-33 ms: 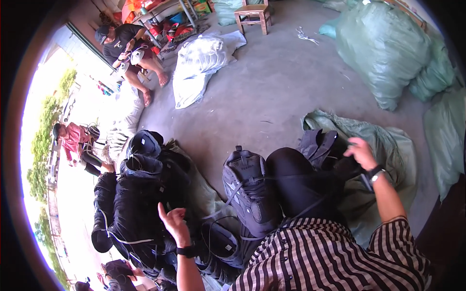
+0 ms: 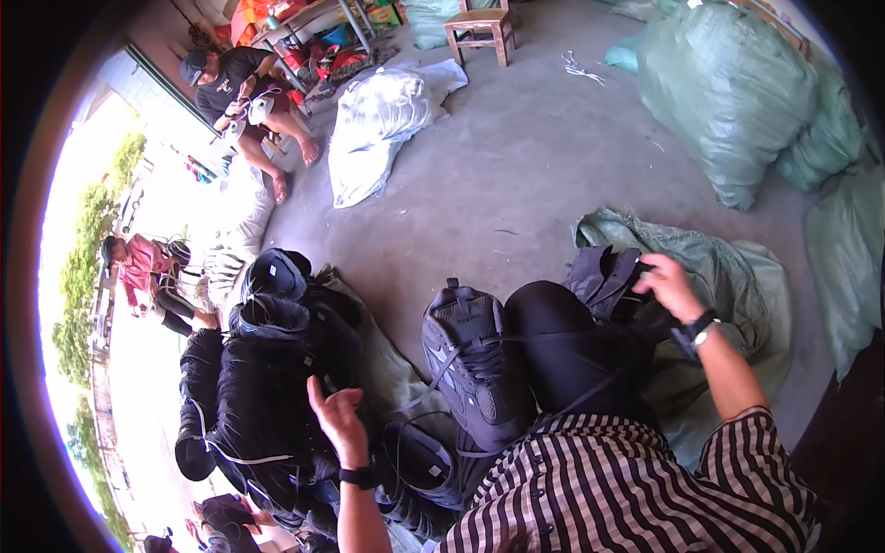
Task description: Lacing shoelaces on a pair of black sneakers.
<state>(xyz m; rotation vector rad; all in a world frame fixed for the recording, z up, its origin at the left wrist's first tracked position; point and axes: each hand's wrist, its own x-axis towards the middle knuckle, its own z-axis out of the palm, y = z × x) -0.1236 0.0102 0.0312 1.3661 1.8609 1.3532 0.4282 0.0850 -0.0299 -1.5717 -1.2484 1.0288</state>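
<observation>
Right hand (image 2: 668, 286) is out to the person's right, fingers curled and pinching the top edge of a dark shoe (image 2: 604, 276) that sits on a flattened green sack (image 2: 737, 276), just beyond the knee in black trousers. Left hand (image 2: 336, 415) hangs open, fingers loosely spread and holding nothing, palm against a tied bundle of black shoes (image 2: 263, 387) heaped on the person's left. Between the two, a single dark sneaker (image 2: 470, 364) rests sole-down against the leg, its laces trailing loose. These shoes look light and soft in the upper, stiffer at the sole, so I would judge the collar or heel the surest place to grip; the fabric will fold under a pinch but should not slip. The bundle looks heavier and floppy, best lifted by its white cord (image 2: 240, 456). Around them: bare concrete floor (image 2: 516, 184), bulging green sacks (image 2: 728, 101) at the far side, a white sack (image 2: 378, 120), a small wooden stool (image 2: 479, 28), and other people seated at the left.
</observation>
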